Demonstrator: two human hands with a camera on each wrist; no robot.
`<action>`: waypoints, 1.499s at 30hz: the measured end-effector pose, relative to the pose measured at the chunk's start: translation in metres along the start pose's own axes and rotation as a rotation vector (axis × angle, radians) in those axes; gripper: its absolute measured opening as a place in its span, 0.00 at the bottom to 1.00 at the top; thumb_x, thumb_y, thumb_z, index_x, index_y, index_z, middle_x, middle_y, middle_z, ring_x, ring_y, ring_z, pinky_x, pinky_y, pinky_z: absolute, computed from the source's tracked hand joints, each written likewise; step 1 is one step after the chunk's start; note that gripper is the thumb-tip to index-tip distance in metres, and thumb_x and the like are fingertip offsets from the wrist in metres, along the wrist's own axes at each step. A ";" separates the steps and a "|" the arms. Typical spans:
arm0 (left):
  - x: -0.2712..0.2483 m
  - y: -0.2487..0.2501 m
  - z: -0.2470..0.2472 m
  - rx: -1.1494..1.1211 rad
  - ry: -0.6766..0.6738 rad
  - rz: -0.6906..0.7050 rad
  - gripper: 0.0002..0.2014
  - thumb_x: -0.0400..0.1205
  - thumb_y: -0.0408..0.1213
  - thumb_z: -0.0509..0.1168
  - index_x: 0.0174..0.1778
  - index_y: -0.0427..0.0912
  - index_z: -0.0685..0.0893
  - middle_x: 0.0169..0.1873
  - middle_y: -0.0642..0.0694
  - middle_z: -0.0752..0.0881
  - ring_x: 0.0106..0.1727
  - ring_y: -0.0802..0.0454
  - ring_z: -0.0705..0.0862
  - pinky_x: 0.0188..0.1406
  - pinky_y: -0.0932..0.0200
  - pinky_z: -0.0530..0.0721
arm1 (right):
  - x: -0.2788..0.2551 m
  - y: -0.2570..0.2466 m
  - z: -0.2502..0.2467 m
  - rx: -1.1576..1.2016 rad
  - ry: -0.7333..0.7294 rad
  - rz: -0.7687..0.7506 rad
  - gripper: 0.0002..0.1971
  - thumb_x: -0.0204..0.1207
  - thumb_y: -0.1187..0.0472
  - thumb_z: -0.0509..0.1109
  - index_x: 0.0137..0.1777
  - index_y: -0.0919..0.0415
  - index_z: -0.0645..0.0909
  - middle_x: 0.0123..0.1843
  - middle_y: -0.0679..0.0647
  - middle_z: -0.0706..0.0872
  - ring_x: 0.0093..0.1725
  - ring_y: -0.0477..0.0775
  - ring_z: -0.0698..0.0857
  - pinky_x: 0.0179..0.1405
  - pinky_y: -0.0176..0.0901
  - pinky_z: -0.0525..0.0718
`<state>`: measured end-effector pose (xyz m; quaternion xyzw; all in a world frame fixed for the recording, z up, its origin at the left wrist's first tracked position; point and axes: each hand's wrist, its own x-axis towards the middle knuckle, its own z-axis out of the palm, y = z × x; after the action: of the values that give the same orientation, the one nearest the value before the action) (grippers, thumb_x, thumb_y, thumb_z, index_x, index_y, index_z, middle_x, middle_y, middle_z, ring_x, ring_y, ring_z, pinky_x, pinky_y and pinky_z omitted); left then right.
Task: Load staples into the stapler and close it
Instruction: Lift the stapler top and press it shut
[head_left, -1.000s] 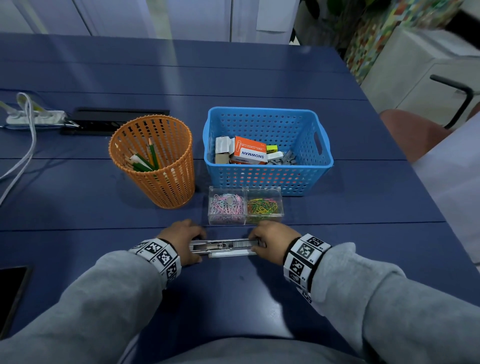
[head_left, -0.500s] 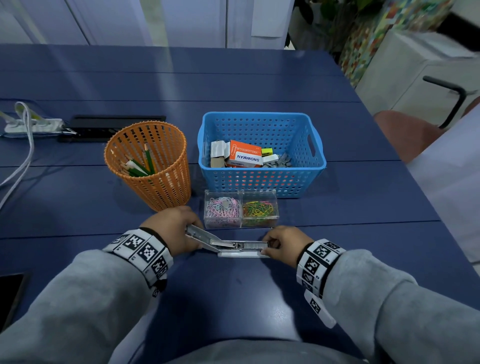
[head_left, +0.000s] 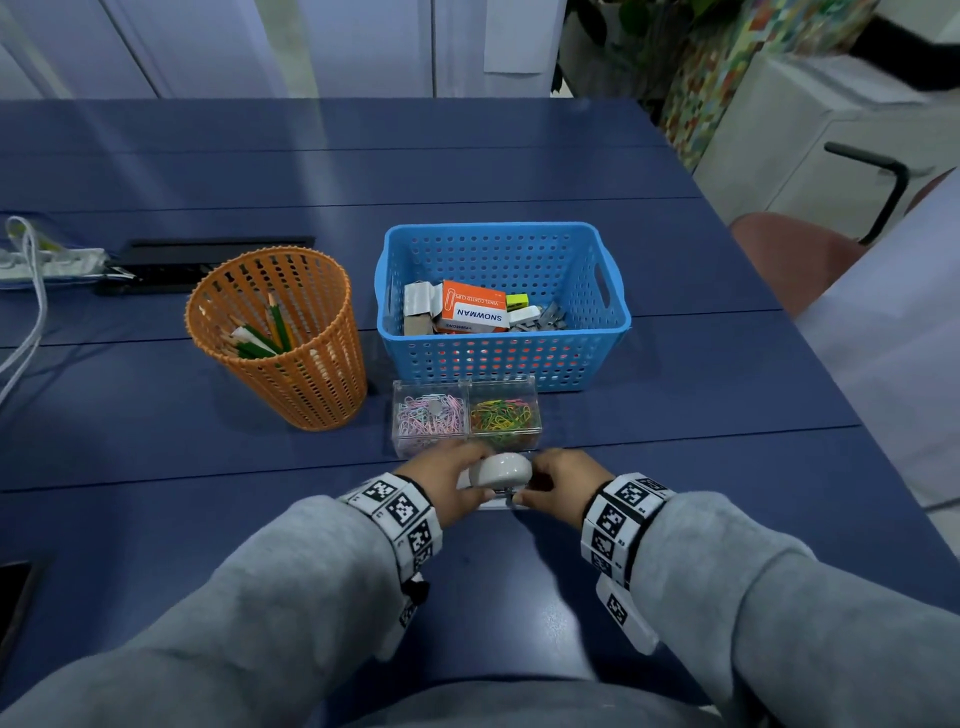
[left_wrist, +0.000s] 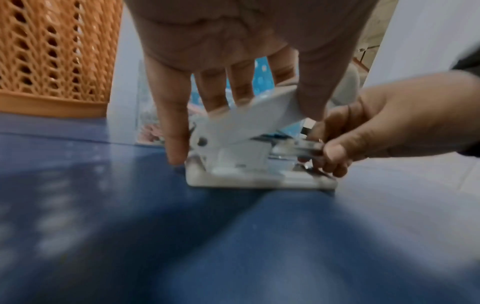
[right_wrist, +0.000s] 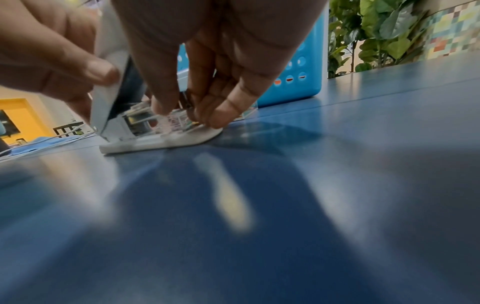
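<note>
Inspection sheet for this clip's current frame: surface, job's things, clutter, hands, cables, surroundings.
Surface: blue table, glossy with light reflections.
Job's things: white stapler with its base on the table and its top cover raised at an angle; loose staples not discernible.
Clutter: orange mesh cup with pencils; blue basket holding an orange SNOWMAN box; clear paper clip box.
Hands: left hand pinches the raised cover; right hand pinches the front of the stapler's metal magazine.
Cables: white cable and power strip at far left.
Surroundings: chair and plant beyond the table.
</note>
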<state>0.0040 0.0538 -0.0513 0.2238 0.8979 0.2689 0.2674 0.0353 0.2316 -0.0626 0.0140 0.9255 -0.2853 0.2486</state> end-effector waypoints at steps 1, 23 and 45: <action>0.002 0.001 0.006 0.002 -0.010 -0.019 0.21 0.76 0.41 0.68 0.65 0.47 0.75 0.63 0.40 0.78 0.65 0.42 0.76 0.67 0.53 0.72 | 0.000 0.000 0.000 -0.002 0.001 -0.001 0.18 0.69 0.52 0.72 0.56 0.61 0.82 0.54 0.59 0.86 0.54 0.58 0.83 0.56 0.48 0.81; 0.013 0.005 0.007 0.239 -0.082 -0.106 0.15 0.75 0.37 0.69 0.57 0.44 0.80 0.61 0.40 0.80 0.62 0.41 0.79 0.63 0.49 0.79 | -0.004 0.010 0.001 0.277 -0.032 0.082 0.25 0.69 0.37 0.65 0.58 0.53 0.79 0.55 0.53 0.87 0.53 0.52 0.84 0.61 0.50 0.80; -0.010 0.021 -0.074 -0.232 0.438 0.047 0.26 0.69 0.40 0.76 0.60 0.58 0.74 0.57 0.49 0.83 0.60 0.55 0.80 0.66 0.56 0.76 | -0.019 -0.021 -0.116 0.909 0.254 -0.132 0.06 0.72 0.59 0.70 0.35 0.60 0.83 0.35 0.55 0.84 0.31 0.50 0.80 0.27 0.34 0.84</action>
<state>-0.0271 0.0374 0.0176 0.1491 0.8921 0.4183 0.0837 -0.0040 0.2780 0.0404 0.0974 0.7291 -0.6723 0.0836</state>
